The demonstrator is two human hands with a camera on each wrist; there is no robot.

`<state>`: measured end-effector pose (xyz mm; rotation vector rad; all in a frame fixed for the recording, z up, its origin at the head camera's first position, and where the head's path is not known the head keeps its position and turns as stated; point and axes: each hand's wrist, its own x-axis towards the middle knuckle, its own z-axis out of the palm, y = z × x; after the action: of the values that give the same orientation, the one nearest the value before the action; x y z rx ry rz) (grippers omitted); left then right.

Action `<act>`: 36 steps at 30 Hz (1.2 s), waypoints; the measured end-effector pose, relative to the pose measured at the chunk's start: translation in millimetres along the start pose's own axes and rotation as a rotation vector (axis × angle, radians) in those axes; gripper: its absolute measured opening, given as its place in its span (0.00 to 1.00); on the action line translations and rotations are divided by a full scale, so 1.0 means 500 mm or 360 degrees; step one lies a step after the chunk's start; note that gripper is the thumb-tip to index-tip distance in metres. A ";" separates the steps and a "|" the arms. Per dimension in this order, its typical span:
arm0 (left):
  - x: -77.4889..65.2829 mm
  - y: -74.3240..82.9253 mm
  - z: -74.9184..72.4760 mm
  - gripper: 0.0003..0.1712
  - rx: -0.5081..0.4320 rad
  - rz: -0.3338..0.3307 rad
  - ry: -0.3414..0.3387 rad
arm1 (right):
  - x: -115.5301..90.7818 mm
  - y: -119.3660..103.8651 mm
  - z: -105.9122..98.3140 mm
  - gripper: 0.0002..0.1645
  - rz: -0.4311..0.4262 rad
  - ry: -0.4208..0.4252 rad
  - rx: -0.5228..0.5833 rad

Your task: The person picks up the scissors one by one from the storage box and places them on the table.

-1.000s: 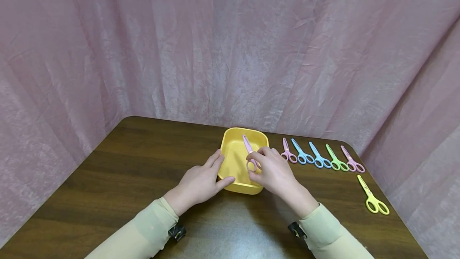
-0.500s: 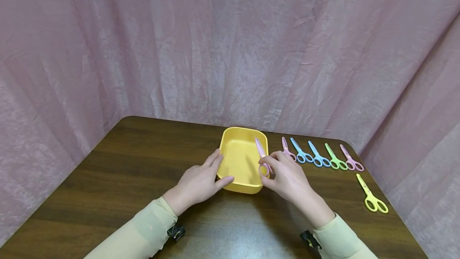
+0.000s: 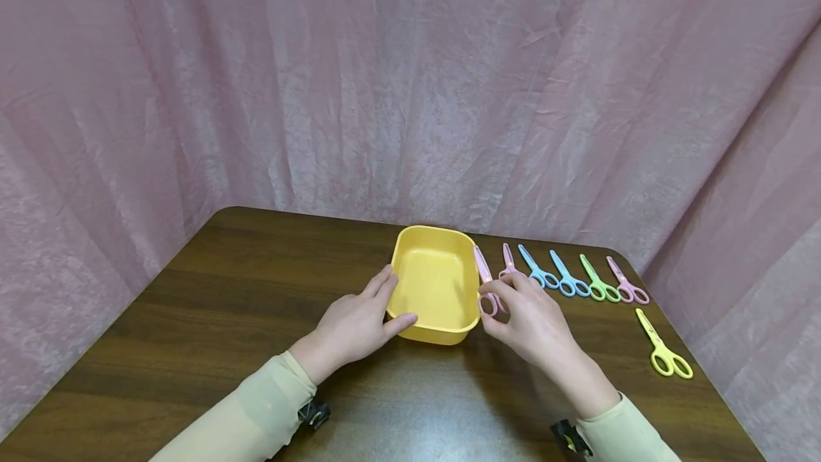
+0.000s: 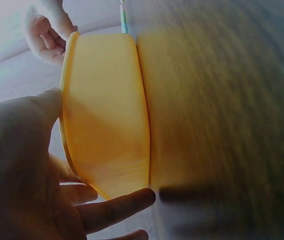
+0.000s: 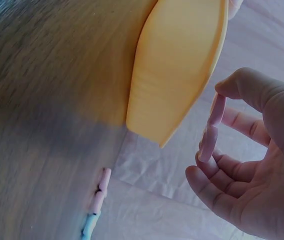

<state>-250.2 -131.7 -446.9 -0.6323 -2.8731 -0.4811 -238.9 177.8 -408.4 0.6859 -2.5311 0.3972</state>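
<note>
A yellow plastic container (image 3: 433, 291) stands on the table, its inside bare. My left hand (image 3: 353, 325) rests along its left side with fairly straight fingers, the thumb at the near rim. Just beyond the right rim, my right hand (image 3: 531, 323) pinches lilac scissors (image 3: 483, 264) by the handle loops, blades pointing away. In the right wrist view those scissors (image 5: 212, 130) show edge-on between thumb and fingertips, raised above the tabletop. Right behind the right hand lie other pink scissors (image 3: 508, 257), their loops partly covered by it.
In a row at the right back lie two pairs of blue scissors (image 3: 537, 269), green scissors (image 3: 599, 282) and pink scissors (image 3: 628, 285). Yellow scissors (image 3: 663, 349) lie nearer, by the right edge. A pink curtain (image 3: 410, 91) hangs behind the brown wooden table (image 3: 269, 269).
My right hand has carried the lilac scissors rightward from over the container to just past its right rim. The left hand and the container have hardly moved.
</note>
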 end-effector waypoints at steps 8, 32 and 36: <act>0.000 -0.001 0.002 0.50 -0.0001 0.0007 0.0012 | -0.008 0.011 -0.010 0.17 0.0070 -0.0029 -0.0003; 0.003 -0.001 0.001 0.50 0.0005 0.0006 0.0000 | -0.040 0.024 -0.020 0.20 0.0091 -0.0057 -0.0045; 0.003 -0.001 0.002 0.50 0.0003 0.0003 -0.0003 | -0.044 0.026 -0.020 0.19 0.0090 -0.0081 -0.0059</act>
<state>-252.0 -131.1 -447.7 -0.6358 -2.8740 -0.4781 -225.4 200.9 -413.5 0.6189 -2.6039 0.3552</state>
